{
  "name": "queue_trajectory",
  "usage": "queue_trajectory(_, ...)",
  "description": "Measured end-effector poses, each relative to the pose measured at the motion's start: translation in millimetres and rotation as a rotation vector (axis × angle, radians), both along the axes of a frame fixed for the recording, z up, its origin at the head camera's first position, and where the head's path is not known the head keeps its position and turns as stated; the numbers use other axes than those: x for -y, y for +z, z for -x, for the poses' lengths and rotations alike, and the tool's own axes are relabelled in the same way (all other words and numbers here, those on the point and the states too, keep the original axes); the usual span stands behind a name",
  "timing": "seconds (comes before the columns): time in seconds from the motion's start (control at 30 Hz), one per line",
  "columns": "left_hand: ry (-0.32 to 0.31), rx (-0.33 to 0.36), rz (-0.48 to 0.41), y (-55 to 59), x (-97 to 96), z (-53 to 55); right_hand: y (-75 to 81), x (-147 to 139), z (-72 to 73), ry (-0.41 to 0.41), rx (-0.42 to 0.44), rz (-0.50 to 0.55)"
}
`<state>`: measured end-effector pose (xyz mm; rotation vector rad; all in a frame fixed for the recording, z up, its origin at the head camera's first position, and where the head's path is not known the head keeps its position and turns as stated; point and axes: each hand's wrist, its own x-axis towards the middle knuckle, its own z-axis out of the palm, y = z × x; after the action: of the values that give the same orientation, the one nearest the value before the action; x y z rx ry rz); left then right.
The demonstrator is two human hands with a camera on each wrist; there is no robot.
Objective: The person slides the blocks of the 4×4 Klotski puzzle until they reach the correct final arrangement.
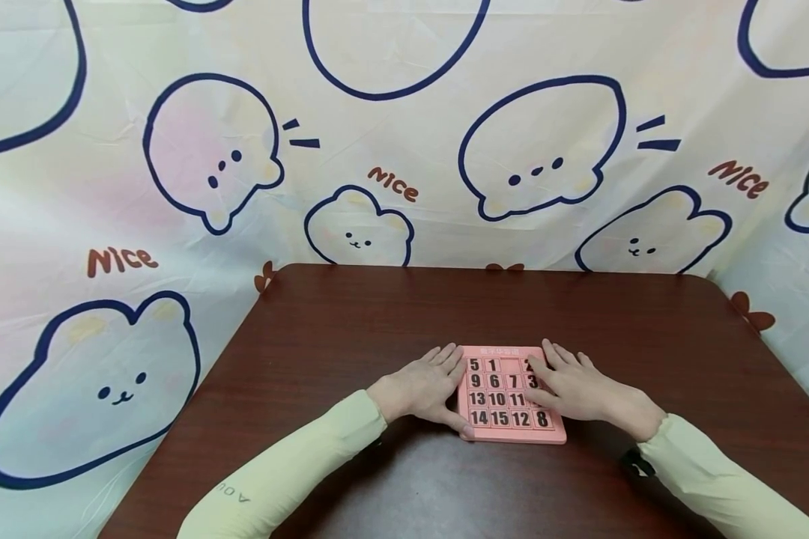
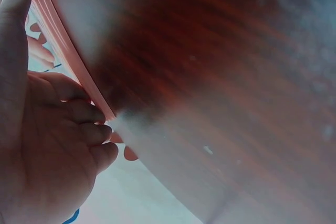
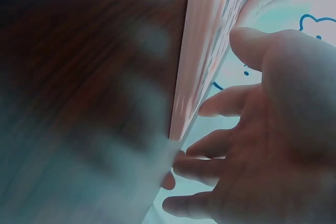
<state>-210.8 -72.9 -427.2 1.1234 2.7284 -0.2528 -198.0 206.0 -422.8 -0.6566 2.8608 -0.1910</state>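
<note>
A pink number sliding puzzle (image 1: 512,433) lies flat on the table, its black-numbered tiles facing up. There is a gap in its top row between the 1 and the 2. Along its left edge my left hand (image 1: 421,385) rests with extended fingers, the thumb on the near left corner. My right hand (image 1: 583,389) reaches over the right side; its thumb and index finger lie on or just above the right column, partly hiding the 2 and the whole tile below the 3. The other right fingers stretch past the right edge. Both wrist views show the puzzle's side (image 2: 68,51) close to the fingers.
The dark brown wooden table (image 1: 350,314) extends around the puzzle on all sides. Behind it hangs a pale cloth (image 1: 438,150) printed with blue-outlined cartoon bears and the word "Nice". A small black object (image 1: 639,463) sits under the right sleeve cuff.
</note>
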Motion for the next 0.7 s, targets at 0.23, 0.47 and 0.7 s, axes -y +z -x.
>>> queue_trajectory(0.23,-0.011,-0.019,0.004,-0.6,-0.5,0.1,-4.3,-4,-1.2,-0.013,0.012,0.003)
queue_trajectory(0.47,-0.005,-0.009,0.0,0.0,-0.2,-0.9,-7.3,0,-0.7,0.02,-0.005,0.01)
queue_trajectory(0.7,-0.004,-0.001,-0.003,0.0,-0.2,-0.5,-8.4,9,0.2,0.046,-0.025,0.001)
